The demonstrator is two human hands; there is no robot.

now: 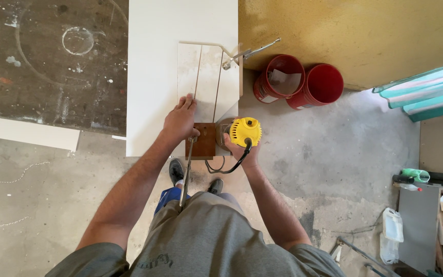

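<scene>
The right hand (243, 150) is wrapped around the body of a yellow trim router (244, 131), fingers closed on it from the near side, its black cord (226, 166) looping back toward the person's legs. The left hand (180, 122) lies flat with the fingers spread forward, pressing down on a pale panel (207, 82) and the brown wooden block (201, 139) just beside the router. That panel sits on the white surface (155, 61), stretching away from both hands, and two thin dark grooves (208, 84) already run along it from the far edge back toward the hands, so by the look of it, two passes are cut. The router stands at the near end of the panel, to the right of those grooves; the strip of panel ahead of it shows no cut that I can make out, so I'd judge another pass is only at its start. A metal clamp (247, 53) grips the far right corner of the panel, well beyond the right hand. A long thin metal bar (186, 172) hangs down under the left hand toward the feet. Farther right, on the floor, stand two red buckets (303, 82).
</scene>
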